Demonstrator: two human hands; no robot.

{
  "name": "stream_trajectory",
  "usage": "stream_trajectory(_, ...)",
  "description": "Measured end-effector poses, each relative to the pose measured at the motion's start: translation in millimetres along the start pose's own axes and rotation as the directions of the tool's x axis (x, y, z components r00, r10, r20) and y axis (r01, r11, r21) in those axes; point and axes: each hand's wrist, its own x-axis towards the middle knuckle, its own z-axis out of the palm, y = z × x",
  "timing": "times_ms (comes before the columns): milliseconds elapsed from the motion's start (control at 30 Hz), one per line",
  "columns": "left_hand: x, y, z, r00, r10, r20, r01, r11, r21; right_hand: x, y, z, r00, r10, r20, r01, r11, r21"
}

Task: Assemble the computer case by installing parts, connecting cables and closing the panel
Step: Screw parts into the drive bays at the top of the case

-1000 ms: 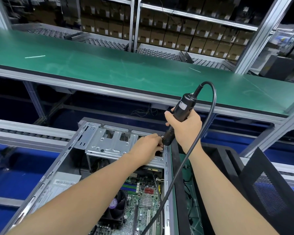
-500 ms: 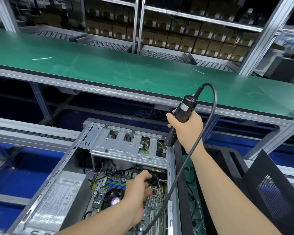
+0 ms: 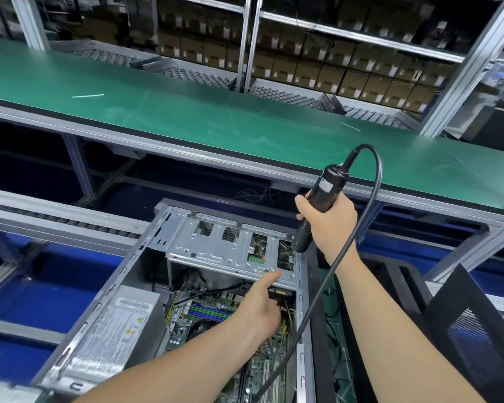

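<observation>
An open computer case (image 3: 146,248) lies on its side below me, showing a green motherboard (image 3: 213,309), a grey power supply (image 3: 114,330) and a silver drive cage (image 3: 224,248). My right hand (image 3: 330,225) grips a black electric screwdriver (image 3: 323,193), its tip down at the cage's right end near the case rail. Its black cable (image 3: 373,199) loops down past my right forearm. My left hand (image 3: 259,309) reaches inside the case, index finger stretched toward the cage's lower front edge; I cannot tell whether it holds anything.
A green conveyor belt (image 3: 216,117) runs across behind the case. Shelves of cardboard boxes (image 3: 332,68) stand beyond it. A black mesh panel (image 3: 477,330) leans at the right. Roller rails (image 3: 56,216) lie to the left.
My left hand left the top of the drive cage, dropped into the case over the motherboard, and now points up at the cage's lower edge. The right hand and screwdriver stayed put.
</observation>
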Motion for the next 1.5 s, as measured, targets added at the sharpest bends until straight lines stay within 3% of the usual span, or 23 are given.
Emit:
stream_trajectory(167, 3.2, -1.8, -1.9, 1.0, -0.004, 0.006, 0.004, 0.999, 0.04, -2.0, -1.9, 0.7, 1.0, 0.009, 0.018, -0.01, 0.998, 0.054)
stream_trajectory(367, 3.8, 0.7, -3.0, 1.0, -0.008, 0.003, 0.008, 0.998, 0.058, -17.3, -6.8, -3.6, 0.996, 0.011, -0.094, 0.002, 0.991, 0.135)
stream_trajectory(500, -3.2, 0.4, -1.1, 1.0, -0.004, -0.026, 0.006, 0.997, 0.083, -9.4, -38.5, -28.9, 0.972, -0.047, -0.231, 0.11, 0.956, 0.271)
stream_trajectory(633, -26.7, -0.4, 5.9, 0.986, 0.06, -0.155, -0.037, 0.989, 0.145, -14.3, -51.2, -72.3, 0.945, -0.093, -0.315, 0.153, 0.973, 0.171)
stream_trajectory(700, -35.1, -2.8, 9.4, 0.914, 0.226, -0.338, -0.146, 0.958, 0.246, -30.1, -34.3, -94.7, 0.939, -0.068, -0.336, 0.116, 0.985, 0.126)
stream_trajectory(767, -45.8, -10.9, 15.2, 0.815, 0.394, -0.426, -0.204, 0.882, 0.425, -47.8, -4.9, -117.3, 0.927, 0.014, -0.374, 0.038, 0.991, 0.131)
stream_trajectory(867, -77.2, -34.0, 27.9, 0.781, 0.509, -0.362, -0.251, 0.786, 0.565, -72.6, 52.4, -143.1, 0.891, 0.173, -0.421, -0.111, 0.979, 0.169)
stream_trajectory(900, -88.8, -44.3, 32.0, 0.767, 0.571, -0.292, -0.313, 0.731, 0.606, -80.4, 73.0, -148.0, 0.88, 0.232, -0.414, -0.166, 0.968, 0.19)
stream_trajectory(967, -109.8, -71.1, 39.2, 0.707, 0.707, 0.015, -0.52, 0.505, 0.689, -95.3, 113.2, -153.2, 0.86, 0.359, -0.363, -0.29, 0.928, 0.233)
stream_trajectory(1033, -120.7, -100.3, 49.9, 0.677, 0.656, 0.334, -0.637, 0.294, 0.713, -110.6, 148.1, -153.4, 0.826, 0.468, -0.315, -0.396, 0.879, 0.266)
stream_trajectory(1067, -118.0, -115.6, 54.7, 0.691, 0.594, 0.412, -0.641, 0.241, 0.728, -118.3, 162.0, -153.0, 0.81, 0.495, -0.314, -0.428, 0.866, 0.259)
stream_trajectory(1167, -92.2, -160.8, 68.0, 0.81, 0.447, 0.381, -0.525, 0.26, 0.811, -139.8, 191.7, -151.1, 0.797, 0.52, -0.309, -0.489, 0.854, 0.177)
stream_trajectory(1267, -54.8, -203.4, 61.6, 0.851, 0.43, 0.302, -0.407, 0.175, 0.897, -156.0, 213.7, -150.8, 0.846, 0.498, -0.19, -0.48, 0.867, 0.137)
stream_trajectory(1433, 0.4, -236.4, 22.1, 0.782, 0.567, 0.258, -0.326, 0.02, 0.945, -180.6, 239.3, -153.8, 0.887, 0.453, -0.085, -0.449, 0.891, 0.063)
stream_trajectory(1500, 17.1, -234.9, 5.7, 0.745, 0.562, 0.36, -0.304, -0.195, 0.933, -188.2, 247.1, -154.9, 0.905, 0.419, -0.07, -0.418, 0.908, 0.024)
